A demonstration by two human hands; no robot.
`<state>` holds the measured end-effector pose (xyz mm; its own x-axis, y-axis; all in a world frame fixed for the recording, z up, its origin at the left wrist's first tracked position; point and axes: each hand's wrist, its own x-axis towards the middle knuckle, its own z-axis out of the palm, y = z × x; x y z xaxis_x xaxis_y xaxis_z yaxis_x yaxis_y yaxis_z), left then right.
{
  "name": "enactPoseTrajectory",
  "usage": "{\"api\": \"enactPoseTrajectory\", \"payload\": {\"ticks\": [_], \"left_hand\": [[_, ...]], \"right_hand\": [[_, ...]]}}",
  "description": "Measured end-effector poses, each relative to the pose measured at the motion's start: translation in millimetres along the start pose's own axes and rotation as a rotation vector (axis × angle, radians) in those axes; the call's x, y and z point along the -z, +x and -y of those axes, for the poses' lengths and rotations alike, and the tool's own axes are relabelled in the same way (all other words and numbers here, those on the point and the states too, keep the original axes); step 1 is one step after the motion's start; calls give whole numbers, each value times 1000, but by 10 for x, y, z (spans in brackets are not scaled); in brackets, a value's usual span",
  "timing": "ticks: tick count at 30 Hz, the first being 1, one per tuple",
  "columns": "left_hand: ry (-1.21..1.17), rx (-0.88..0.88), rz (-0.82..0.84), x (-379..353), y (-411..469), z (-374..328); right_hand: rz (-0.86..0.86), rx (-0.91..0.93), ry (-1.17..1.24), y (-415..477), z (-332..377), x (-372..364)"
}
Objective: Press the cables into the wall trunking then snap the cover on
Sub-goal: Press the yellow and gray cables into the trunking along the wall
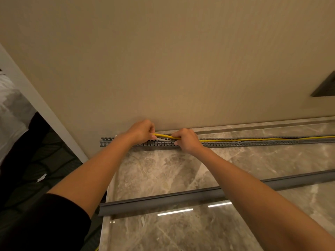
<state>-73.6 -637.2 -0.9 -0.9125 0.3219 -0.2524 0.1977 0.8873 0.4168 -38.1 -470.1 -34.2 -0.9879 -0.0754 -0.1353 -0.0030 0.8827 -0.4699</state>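
A grey slotted trunking (pixel 244 143) runs along the foot of the beige wall, from left of centre to the right edge. A yellow cable (pixel 253 139) lies along its open channel, and a white cable (pixel 163 139) shows between my hands. My left hand (pixel 141 132) pinches the yellow cable near the trunking's left part. A short way to the right, my right hand (pixel 186 140) grips the same cable against the trunking. The long grey cover (pixel 181 198) lies loose on the marble floor, nearer me, partly under my right forearm.
Polished marble floor (pixel 163 169) lies between the trunking and the cover. A white door frame (pixel 36 102) and a dark patterned carpet (pixel 45 160) are at the left. A dark wall plate (pixel 324 86) sits at the right edge of the wall.
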Motion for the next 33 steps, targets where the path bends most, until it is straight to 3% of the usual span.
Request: {"api": "enactPoseTrajectory", "payload": {"ticks": [8,17,25,29,33], "left_hand": [[368,-198,-61,-102,54,18],[-29,-74,-63,-167,3,130],[-38,-29,-164,-290,4,56],[-199,-54,-272,-467,-32,-21],[-279,-5,-278,-493,-8,-64]], "right_hand": [[6,13,-3,30,-31,-10],[-18,11,43,-1,-47,-15],[18,-55,210,5,-92,35],[30,-73,267,-29,-149,62],[1,-91,283,-21,-186,45]]}}
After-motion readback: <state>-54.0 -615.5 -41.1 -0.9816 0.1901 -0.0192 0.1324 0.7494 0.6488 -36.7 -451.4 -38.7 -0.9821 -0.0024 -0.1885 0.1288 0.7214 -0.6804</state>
